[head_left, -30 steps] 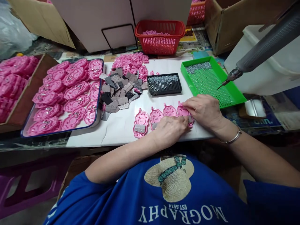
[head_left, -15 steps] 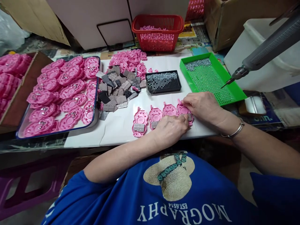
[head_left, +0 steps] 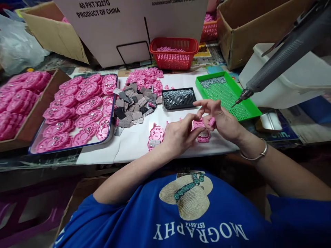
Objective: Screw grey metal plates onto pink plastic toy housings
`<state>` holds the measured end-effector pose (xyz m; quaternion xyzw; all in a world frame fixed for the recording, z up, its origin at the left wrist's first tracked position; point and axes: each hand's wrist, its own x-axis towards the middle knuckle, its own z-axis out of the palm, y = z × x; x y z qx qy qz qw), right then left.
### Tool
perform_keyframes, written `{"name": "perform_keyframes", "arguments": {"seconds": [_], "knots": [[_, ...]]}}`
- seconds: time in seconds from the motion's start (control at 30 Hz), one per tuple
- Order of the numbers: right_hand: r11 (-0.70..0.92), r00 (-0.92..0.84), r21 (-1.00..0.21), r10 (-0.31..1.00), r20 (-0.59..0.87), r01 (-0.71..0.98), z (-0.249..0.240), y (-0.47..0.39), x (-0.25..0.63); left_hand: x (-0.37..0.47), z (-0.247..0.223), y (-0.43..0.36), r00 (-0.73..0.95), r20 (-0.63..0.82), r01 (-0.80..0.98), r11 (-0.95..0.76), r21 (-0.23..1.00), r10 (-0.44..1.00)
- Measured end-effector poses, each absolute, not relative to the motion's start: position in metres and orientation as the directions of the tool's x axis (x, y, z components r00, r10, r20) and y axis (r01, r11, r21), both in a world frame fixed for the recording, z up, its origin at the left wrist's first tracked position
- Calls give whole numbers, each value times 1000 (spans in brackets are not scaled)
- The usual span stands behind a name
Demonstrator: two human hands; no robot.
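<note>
A row of pink plastic casings lies on white paper in front of me. The leftmost casing (head_left: 156, 131) has a grey metal plate (head_left: 154, 143) on its lower part. My left hand (head_left: 179, 134) hovers over the middle casings and hides most of them, its thumb and index finger apart with nothing visible between them. At the row's right end, another casing (head_left: 203, 137) shows partly below the hands. My right hand (head_left: 222, 120) is above it, holding a small pink plastic part (head_left: 212, 122) in its curled fingers, index finger stretched leftward.
Left stands a tray (head_left: 113, 119) of pink casings. Behind the row are loose grey plates (head_left: 136, 103), small pink parts (head_left: 144, 77), a black screw tray (head_left: 178, 98) and a green screw tray (head_left: 254, 112). An electric screwdriver (head_left: 274, 62) hangs at right, near a red basket (head_left: 174, 60).
Both hands have lifted off the rightmost casing. My right hand has turned palm inward, showing a small pink part; my left thumb and index finger have spread. The camera view has tilted up.
</note>
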<state>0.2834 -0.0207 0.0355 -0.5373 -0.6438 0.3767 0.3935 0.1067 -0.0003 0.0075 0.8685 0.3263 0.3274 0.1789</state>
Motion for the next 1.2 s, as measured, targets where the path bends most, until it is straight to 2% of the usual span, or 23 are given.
{"name": "perform_keyframes", "arguments": {"seconds": [0.1,0.2,0.4,0.53,0.6,0.67,0.77,0.83,0.9,1.07,1.2], "knots": [[80,-89,-977,994,63,196,28,-22,270,104,6,1,572,560,350,-796,494,598],[96,-54,-973,995,87,207,23,-22,261,102,1,1,608,585,344,-842,415,537],[161,-61,-943,987,150,292,17,-23,257,95,-2,1,597,616,409,-856,317,513],[184,-106,-954,981,163,238,16,-26,263,87,-3,4,568,642,444,-848,289,515],[188,-106,-950,980,166,247,18,-29,266,82,-4,6,571,656,483,-848,217,494],[242,-81,-902,970,228,358,21,-32,268,77,-5,7,582,675,523,-845,117,454],[424,-120,-693,888,443,583,27,-34,271,73,-4,9,608,701,545,-838,-26,373],[510,-191,-560,826,531,653,28,-34,271,71,-3,9,630,711,552,-824,-128,311],[538,-228,-497,800,554,681,29,-33,272,71,-1,9,659,710,546,-806,-226,247],[556,-279,-455,793,542,696,26,-31,273,69,1,11,701,694,501,-805,-317,163],[509,-268,-532,844,466,677,25,-31,273,69,-2,12,701,694,486,-823,-294,166]]}}
